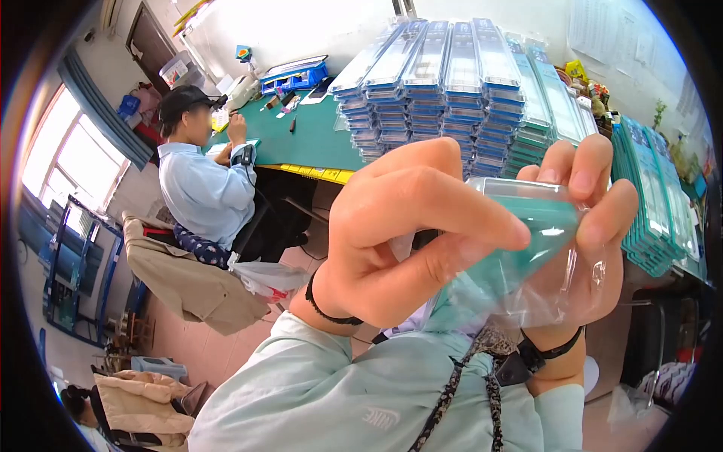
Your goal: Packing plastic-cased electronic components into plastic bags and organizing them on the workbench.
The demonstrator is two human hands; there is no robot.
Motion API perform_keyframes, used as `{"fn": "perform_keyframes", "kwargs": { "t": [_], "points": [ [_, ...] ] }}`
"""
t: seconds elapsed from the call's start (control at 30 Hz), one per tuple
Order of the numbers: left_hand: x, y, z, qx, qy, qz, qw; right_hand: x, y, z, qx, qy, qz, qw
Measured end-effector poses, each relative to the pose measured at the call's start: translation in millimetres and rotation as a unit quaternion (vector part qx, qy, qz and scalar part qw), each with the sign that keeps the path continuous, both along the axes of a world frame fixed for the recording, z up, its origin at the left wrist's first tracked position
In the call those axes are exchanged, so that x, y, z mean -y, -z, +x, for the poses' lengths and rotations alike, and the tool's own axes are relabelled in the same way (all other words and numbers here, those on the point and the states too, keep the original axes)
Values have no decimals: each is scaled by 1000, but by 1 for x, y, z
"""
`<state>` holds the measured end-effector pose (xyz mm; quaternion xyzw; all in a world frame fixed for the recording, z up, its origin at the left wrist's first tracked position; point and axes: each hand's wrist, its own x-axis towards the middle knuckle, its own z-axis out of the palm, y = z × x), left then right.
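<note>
Close to the camera, both my hands hold a clear plastic bag point(542, 282) with a teal flat case point(527, 230) inside it. My left hand point(399, 233) grips the bag's left side, thumb stretched across the top of the case. My right hand point(595, 218) wraps around the right side from behind, fingers curled over the top edge. Each wrist wears a thin black band. The lower part of the bag hangs loose over my pale green sleeves.
Tall stacks of blue and teal flat packages point(452, 83) cover the green table point(316, 139) ahead, with more teal packs point(655, 196) at the right. A person in a light blue shirt and black cap point(199, 181) sits at the table's left end. A chair with a tan coat point(181, 275) stands behind them.
</note>
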<state>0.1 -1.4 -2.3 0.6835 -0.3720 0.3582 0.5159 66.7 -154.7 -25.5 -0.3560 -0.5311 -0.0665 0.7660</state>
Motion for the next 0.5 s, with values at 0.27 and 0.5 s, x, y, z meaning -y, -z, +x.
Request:
{"fn": "perform_keyframes", "kwargs": {
  "t": [0.27,0.5],
  "points": [
    [-4,9,17,74,2,-22,997,-6,11,-6,-46,60,73,994],
    [-8,10,19,18,61,-66,996,-16,20,-10,-20,218,53,974]
  ]
}}
